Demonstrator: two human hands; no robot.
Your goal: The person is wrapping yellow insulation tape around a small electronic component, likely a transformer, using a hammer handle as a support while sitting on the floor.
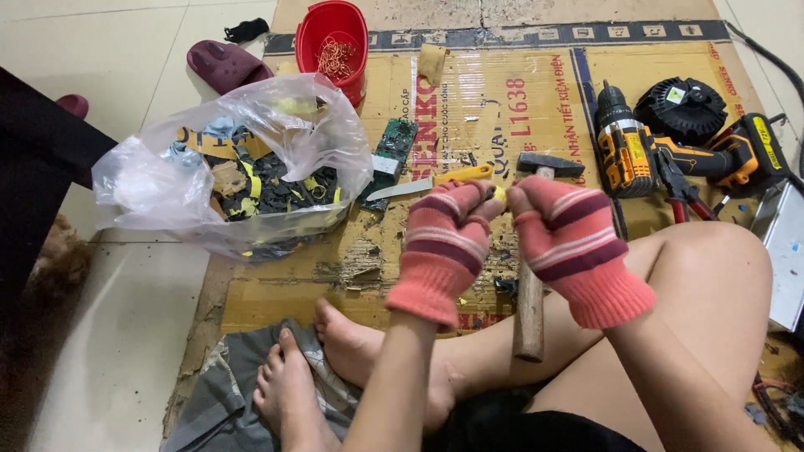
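Note:
Both my hands wear pink striped knit gloves and are raised together over the cardboard sheet [469, 100]. My left hand [444, 247] and my right hand [578, 247] meet fingertip to fingertip, pinching a small yellow piece [500, 194] between them; most of it is hidden by the gloves. Under the hands lies a hammer [529, 310] with a wooden handle, its dark head pointing away from me. A knife [423, 182] with a yellow handle lies just beyond my left hand, beside a green circuit board [394, 151].
A clear plastic bag [167, 188] of black and yellow scraps sits at the left. A red bucket [333, 33] holds copper wire. At the right are a yellow-and-black drill [628, 151], red pliers [682, 194], a black round part [682, 105] and a metal casing [783, 243]. My bare legs are crossed below.

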